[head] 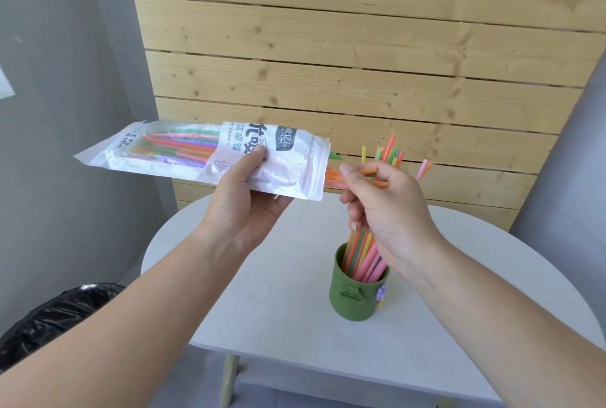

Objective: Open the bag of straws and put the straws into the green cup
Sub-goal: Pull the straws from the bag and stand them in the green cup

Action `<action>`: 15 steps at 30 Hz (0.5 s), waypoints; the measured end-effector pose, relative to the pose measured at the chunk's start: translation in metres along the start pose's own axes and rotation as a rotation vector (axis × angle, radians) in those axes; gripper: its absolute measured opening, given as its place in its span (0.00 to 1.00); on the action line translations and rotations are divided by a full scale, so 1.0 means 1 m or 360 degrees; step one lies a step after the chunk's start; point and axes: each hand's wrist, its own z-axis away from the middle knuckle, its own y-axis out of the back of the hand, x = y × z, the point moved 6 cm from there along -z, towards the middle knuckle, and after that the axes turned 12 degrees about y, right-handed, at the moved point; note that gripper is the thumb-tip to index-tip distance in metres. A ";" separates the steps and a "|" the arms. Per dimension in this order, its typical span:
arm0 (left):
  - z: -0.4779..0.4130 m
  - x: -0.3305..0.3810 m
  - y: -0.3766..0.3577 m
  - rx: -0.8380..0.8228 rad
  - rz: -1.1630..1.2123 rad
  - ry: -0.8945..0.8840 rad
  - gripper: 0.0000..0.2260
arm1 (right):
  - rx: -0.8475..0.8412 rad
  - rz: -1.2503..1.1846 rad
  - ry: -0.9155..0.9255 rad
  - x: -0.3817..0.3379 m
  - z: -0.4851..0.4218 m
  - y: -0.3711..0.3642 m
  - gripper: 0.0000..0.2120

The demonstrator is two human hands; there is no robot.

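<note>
My left hand [244, 201] holds the white plastic bag of straws [183, 153] level above the table, its open mouth facing right. Coloured straws show through the bag's clear window. A few orange and pink straws [336, 178] stick out of the mouth, and my right hand [387, 211] pinches their ends just right of the bag. The green cup [355, 296] stands upright on the table below my right hand. Several pink, yellow and orange straws [362, 256] stand in it, and their tops rise behind my right hand.
The small round white table [262, 309] stands against a wall of light wooden planks [328, 63]. A bin lined with a black bag [49, 316] sits on the floor at the lower left. Grey walls close in on both sides.
</note>
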 end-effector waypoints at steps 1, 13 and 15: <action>0.000 -0.001 0.000 -0.0003 -0.0002 0.0004 0.08 | -0.0003 -0.0003 0.0019 -0.001 0.000 0.000 0.06; -0.008 0.015 0.023 -0.0028 0.0209 -0.0018 0.04 | -0.0172 0.0190 0.0113 -0.038 -0.022 0.046 0.04; -0.011 0.017 0.025 -0.0040 0.0254 -0.0021 0.04 | -0.0178 0.0238 0.0111 -0.043 -0.024 0.059 0.05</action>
